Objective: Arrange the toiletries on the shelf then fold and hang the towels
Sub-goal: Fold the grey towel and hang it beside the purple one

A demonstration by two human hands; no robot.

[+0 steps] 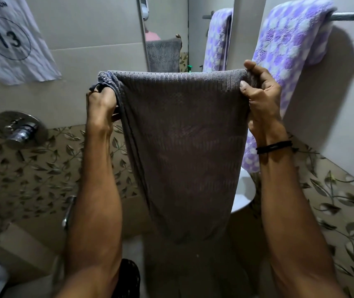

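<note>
A grey textured towel (182,147) hangs lengthwise in front of me, held up by its top edge. My left hand (100,106) grips the top left corner, where the cloth bunches. At the top right corner my right hand (260,93) pinches the edge between thumb and fingers. A purple and white patterned towel (288,46) is draped over a metal rail (352,16) on the right wall, just behind my right hand. The shelf and most toiletries are hidden behind the grey towel.
A mirror (165,22) on the far wall reflects both towels. A paper sign marked 13 (10,39) hangs at upper left. A chrome tap (19,130) juts from the left wall. A white basin (243,194) shows behind the towel's lower right.
</note>
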